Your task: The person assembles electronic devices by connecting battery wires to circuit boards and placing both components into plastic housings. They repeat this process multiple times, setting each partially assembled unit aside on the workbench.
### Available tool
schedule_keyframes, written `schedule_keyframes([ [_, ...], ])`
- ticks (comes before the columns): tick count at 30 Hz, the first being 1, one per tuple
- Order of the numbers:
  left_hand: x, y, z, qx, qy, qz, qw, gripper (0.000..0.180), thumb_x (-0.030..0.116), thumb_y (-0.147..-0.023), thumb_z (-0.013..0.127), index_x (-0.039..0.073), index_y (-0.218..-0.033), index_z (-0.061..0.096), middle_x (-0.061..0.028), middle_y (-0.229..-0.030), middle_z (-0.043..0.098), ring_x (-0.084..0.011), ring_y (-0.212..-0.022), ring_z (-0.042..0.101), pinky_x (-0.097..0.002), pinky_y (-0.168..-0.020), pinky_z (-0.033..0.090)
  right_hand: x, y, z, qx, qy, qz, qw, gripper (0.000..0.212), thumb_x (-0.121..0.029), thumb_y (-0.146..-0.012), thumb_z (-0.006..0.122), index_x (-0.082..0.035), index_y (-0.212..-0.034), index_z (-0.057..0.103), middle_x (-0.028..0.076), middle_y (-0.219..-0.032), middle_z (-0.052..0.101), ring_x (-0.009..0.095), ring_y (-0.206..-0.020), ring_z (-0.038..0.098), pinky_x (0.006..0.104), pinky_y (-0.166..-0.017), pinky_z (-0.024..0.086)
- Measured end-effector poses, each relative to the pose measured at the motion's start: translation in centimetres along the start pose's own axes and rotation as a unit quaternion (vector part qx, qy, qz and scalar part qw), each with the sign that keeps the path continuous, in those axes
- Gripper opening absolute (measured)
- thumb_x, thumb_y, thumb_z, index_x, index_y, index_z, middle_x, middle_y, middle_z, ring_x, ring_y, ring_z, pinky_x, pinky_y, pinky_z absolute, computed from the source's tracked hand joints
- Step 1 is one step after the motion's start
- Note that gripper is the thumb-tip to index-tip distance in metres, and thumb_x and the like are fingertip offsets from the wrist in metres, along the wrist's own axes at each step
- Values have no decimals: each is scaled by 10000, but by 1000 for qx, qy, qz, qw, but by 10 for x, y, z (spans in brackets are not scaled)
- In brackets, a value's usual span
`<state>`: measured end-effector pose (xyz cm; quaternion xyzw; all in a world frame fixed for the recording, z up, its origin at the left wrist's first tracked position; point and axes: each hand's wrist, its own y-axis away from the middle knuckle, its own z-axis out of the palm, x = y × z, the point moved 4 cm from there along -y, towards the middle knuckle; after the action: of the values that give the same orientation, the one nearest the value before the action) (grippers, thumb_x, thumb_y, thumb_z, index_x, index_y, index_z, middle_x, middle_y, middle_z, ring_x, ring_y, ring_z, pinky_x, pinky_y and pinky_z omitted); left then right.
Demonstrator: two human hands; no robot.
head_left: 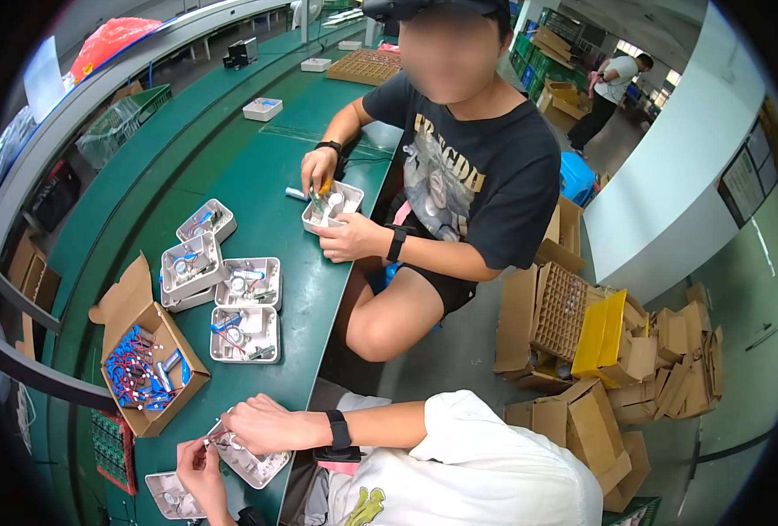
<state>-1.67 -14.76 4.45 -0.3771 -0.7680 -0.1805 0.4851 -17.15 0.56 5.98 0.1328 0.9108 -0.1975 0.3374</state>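
Left hand [198, 471] grip pinching wires, right hand [262, 425] closed on white housing [257, 466]

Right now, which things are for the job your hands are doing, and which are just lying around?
In the job:
- left hand and right hand, both on the white housing at the table edge
- open white housings with wired parts
- cardboard box of blue parts

Lying about:
- flattened cardboard boxes on the floor
- yellow bin
- green crate

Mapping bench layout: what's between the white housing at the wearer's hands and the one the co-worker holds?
Head view: two open white housings, wired parts inside, lie one behind the other on the green bench.
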Motion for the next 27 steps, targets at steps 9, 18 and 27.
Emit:
schedule_keyframes([
  [9,12,-1,6,-9,13,-4,1000,140,-64,-903,713,-65,-1043,720,-40,-985,597,-96,-811,584,-237,-694,468,8,-4,10,50,-48,28,997,116,-31,-753,693,58,-822,665,264,-684,644,474,-677,670,555,-572,486],
  [18,21,0,2,-13,-80,54,995,198,117,-977,768,-10,-1130,769,-54,-943,750,-110,-825,663,-281,-760,555,7,-7,2,59,-48,32,997,123,-85,-794,725,12,-850,674,206,-727,668,450,-721,679,546,-610,507],
  [27,38,7,7,21,-18,-2,1000,73,25,-949,748,-7,-1011,726,-32,-968,643,-115,-846,610,-251,-742,488,9,-18,-17,-55,-64,-70,994,113,-130,-831,700,-102,-934,735,122,-1054,652,342,-886,706,466,-700,601],
])
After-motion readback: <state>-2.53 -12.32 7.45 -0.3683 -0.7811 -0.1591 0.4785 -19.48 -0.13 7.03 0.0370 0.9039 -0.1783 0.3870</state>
